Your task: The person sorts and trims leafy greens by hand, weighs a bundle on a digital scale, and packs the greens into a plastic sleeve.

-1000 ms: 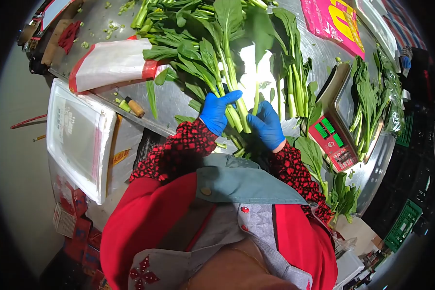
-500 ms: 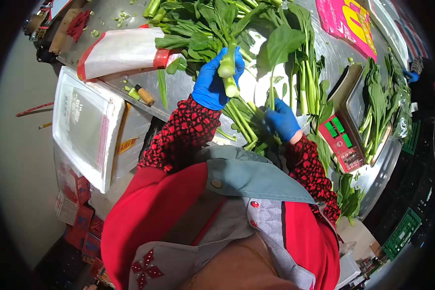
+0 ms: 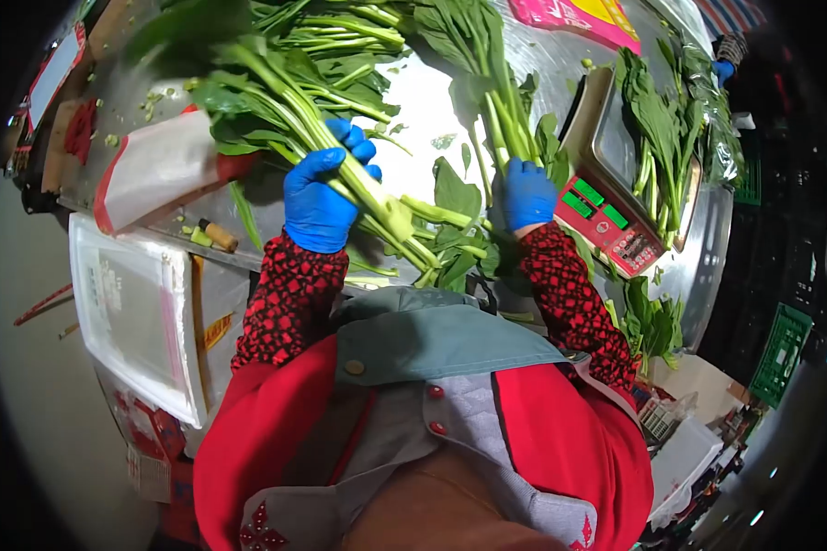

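Note:
My left hand (image 3: pixel 326 197), in a blue glove, is closed around a bunch of leafy green stalks (image 3: pixel 289 110). Their pale cut ends point toward me and the leaves spread to the far left. My right hand (image 3: pixel 529 196), also gloved in blue, has its fingers curled at the lower ends of other leafy green stalks (image 3: pixel 496 115); their leaves reach away from me. Between the hands, loose stalks and leaves (image 3: pixel 455 220) lie near the table's front edge. More greens (image 3: pixel 354 37) are heaped at the back.
A red scale (image 3: pixel 606 225) with green displays stands at right, bearing greens (image 3: pixel 657 138). A pink bag (image 3: pixel 583 20) lies behind. Left are a white-and-red bag (image 3: pixel 156 174), a wooden handle (image 3: pixel 219 236) and a white box (image 3: pixel 138 312). Another person's blue-gloved hand (image 3: pixel 723 71) shows far right.
My left hand has tilted its stalks, so they now lean to the far left. The leafy stem raised in my right hand is now down among the stalks at right. The view has shifted.

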Demonstrator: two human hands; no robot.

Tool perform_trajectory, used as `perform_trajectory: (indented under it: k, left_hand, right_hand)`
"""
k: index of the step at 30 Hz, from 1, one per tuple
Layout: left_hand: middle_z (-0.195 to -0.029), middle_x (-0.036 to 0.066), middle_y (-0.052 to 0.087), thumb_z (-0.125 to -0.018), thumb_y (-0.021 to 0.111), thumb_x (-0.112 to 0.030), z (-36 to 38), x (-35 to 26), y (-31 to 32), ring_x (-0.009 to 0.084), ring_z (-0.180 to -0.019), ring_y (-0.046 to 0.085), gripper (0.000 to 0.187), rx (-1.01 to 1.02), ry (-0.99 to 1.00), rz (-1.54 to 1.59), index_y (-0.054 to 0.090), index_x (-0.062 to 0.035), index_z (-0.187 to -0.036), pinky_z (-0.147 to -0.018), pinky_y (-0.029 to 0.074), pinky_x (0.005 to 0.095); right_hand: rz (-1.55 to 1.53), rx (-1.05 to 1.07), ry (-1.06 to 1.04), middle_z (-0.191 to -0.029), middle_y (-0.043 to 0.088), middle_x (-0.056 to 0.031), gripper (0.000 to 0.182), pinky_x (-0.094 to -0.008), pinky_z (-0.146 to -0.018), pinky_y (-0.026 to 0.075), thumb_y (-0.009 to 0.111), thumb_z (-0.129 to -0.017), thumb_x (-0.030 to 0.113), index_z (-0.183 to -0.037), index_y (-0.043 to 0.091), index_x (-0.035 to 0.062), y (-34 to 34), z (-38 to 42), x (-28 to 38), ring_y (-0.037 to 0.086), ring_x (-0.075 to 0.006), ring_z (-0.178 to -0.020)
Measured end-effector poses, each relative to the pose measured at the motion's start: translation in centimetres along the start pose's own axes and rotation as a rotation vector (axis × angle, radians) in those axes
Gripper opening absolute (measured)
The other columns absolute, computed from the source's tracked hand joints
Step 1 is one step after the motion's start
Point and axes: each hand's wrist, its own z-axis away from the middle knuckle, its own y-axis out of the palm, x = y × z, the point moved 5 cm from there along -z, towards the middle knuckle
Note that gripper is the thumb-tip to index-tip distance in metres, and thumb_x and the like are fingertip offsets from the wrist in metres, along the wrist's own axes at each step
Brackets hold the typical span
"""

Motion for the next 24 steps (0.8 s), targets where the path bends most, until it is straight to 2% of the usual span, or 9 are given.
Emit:
perform_trajectory:
  k: [3, 4, 7, 11, 16, 19, 22, 24]
  left_hand:
    - [-0.096, 0.009, 0.052, -0.075, 0.057, -0.004, 0.9, 1.4, -0.4, 0.0178, -0.08, 0.052, 0.029, -0.089, -0.064, -0.04, 0.05, -0.005, -0.103, -0.072, 0.046, 0.0334]
    - [-0.096, 0.009, 0.053, -0.076, 0.057, -0.004, 0.9, 1.6, -0.7, 0.0172, -0.079, 0.052, 0.026, -0.122, -0.061, -0.093, 0.05, -0.0053, -0.101, -0.071, 0.046, 0.0329]
    - [-0.096, 0.008, 0.053, -0.078, 0.056, -0.004, 0.8, 1.8, -1.8, 0.016, -0.076, 0.052, 0.02, -0.149, -0.043, -0.118, 0.052, -0.0058, -0.098, -0.069, 0.046, 0.0319]
    - [-0.096, 0.007, 0.054, -0.083, 0.055, -0.008, 0.1, 2.3, -2.2, 0.0142, -0.074, 0.051, 0.015, -0.109, -0.055, -0.083, 0.052, -0.0064, -0.097, -0.068, 0.046, 0.0307]
    - [-0.093, 0.006, 0.056, -0.085, 0.055, -0.013, 0.3, 2.3, -2.6, 0.0127, -0.073, 0.051, 0.014, -0.202, -0.049, -0.114, 0.053, -0.0061, -0.097, -0.067, 0.046, 0.0287]
    - [-0.091, 0.005, 0.056, -0.086, 0.055, -0.014, 0.6, 2.7, -2.7, 0.0124, -0.072, 0.051, 0.014, -0.253, -0.077, -0.087, 0.053, -0.005, -0.097, -0.066, 0.045, 0.0278]
    - [-0.09, 0.005, 0.056, -0.086, 0.054, -0.016, 0.2, 2.5, -2.3, 0.0125, -0.072, 0.051, 0.015, -0.229, -0.12, -0.046, 0.053, -0.0038, -0.096, -0.065, 0.046, 0.0273]
    - [-0.091, 0.006, 0.058, -0.083, 0.059, -0.016, 0.3, 2.6, -2.5, 0.0144, -0.073, 0.053, 0.019, -0.222, -0.139, -0.008, 0.053, -0.005, -0.098, -0.065, 0.047, 0.0294]
  right_hand:
    - [-0.368, 0.025, 0.078, -0.083, 0.061, -0.0137, 0.032, -0.0362, -0.057, 0.047, 0.059, -0.078, 0.027, -0.1, 0.053, 0.0039, 3.3, 0.0, -1.1, 0.058, -0.0273, -0.067]
    - [-0.369, 0.019, 0.077, -0.083, 0.061, -0.0137, 0.032, -0.0362, -0.057, 0.047, 0.059, -0.078, 0.027, -0.1, 0.053, 0.0039, 1.8, -0.3, -0.7, 0.058, -0.0273, -0.067]
    - [-2.279, 0.654, 0.3, -0.085, 0.061, -0.0106, 0.041, -0.0277, -0.05, 0.046, 0.056, -0.083, 0.026, -0.116, 0.049, 0.0024, -1.8, 0.9, 2.0, 0.055, -0.0186, -0.058]
    - [-2.256, 0.739, 0.418, -0.083, 0.06, -0.0085, 0.043, -0.021, -0.049, 0.043, 0.053, -0.086, 0.027, -0.118, 0.047, -0.0007, -2.3, 2.1, 2.9, 0.053, -0.0135, -0.058]
    - [-2.224, 0.756, 0.411, -0.083, 0.059, -0.0099, 0.042, -0.0224, -0.05, 0.043, 0.05, -0.087, 0.029, -0.117, 0.047, -0.0011, -4.2, 0.6, 4.0, 0.054, -0.0151, -0.058]
    - [-2.548, 1.024, 0.479, -0.082, 0.059, -0.0101, 0.043, -0.0243, -0.049, 0.044, 0.046, -0.089, 0.032, -0.115, 0.048, -0.0015, -4.7, 0.2, 5.5, 0.055, -0.0156, -0.058]
    - [-2.631, 1.08, 0.53, -0.08, 0.059, -0.0101, 0.042, -0.0255, -0.049, 0.044, 0.044, -0.089, 0.033, -0.114, 0.048, -0.0016, -5.8, -1.3, 6.7, 0.056, -0.016, -0.057]
    - [-2.668, 1.098, 0.553, -0.08, 0.059, -0.0102, 0.043, -0.026, -0.049, 0.044, 0.043, -0.09, 0.034, -0.113, 0.048, -0.0016, -6.6, -1.9, 7.0, 0.056, -0.0162, -0.056]
